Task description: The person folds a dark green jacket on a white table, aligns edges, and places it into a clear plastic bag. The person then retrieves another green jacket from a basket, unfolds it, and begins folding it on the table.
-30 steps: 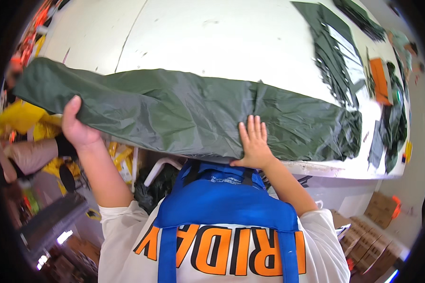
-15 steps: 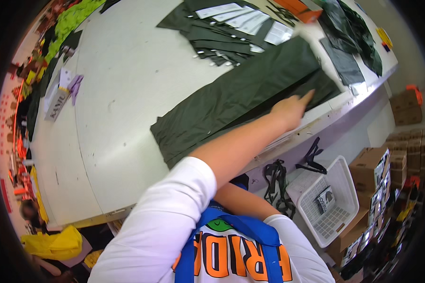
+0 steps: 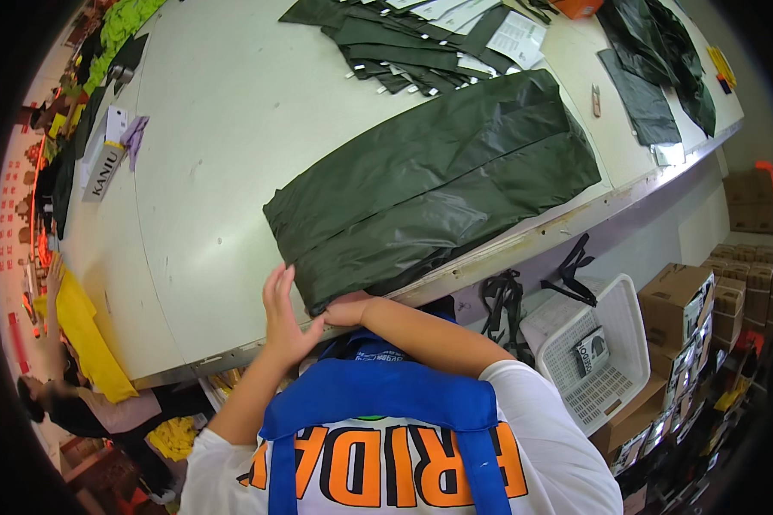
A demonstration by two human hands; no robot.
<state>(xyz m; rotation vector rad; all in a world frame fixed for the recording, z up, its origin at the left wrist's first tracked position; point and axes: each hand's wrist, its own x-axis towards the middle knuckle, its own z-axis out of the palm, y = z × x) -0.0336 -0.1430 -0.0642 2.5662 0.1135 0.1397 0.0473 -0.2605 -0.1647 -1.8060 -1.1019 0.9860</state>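
A dark green, slightly shiny sheet of fabric lies folded into a long bundle on the white table, slanting from near left to far right. At its near-left corner, my left hand is open, fingers stretched upward and thumb next to the corner. Beside it, my right hand is closed on the near edge of that fabric, its fingertips partly hidden. Beyond the bundle lies a fanned pile of dark green pieces with white tags and printed cards.
Thread snips lie right of the bundle, near more dark green fabric. A white box stands at left. Below the table's right edge are a white plastic basket and cartons. At far left, a person handles yellow fabric.
My left hand has drawn back from the bundle's right end to its near-left corner. The near flap now lies folded over. My right hand has come into view at that corner.
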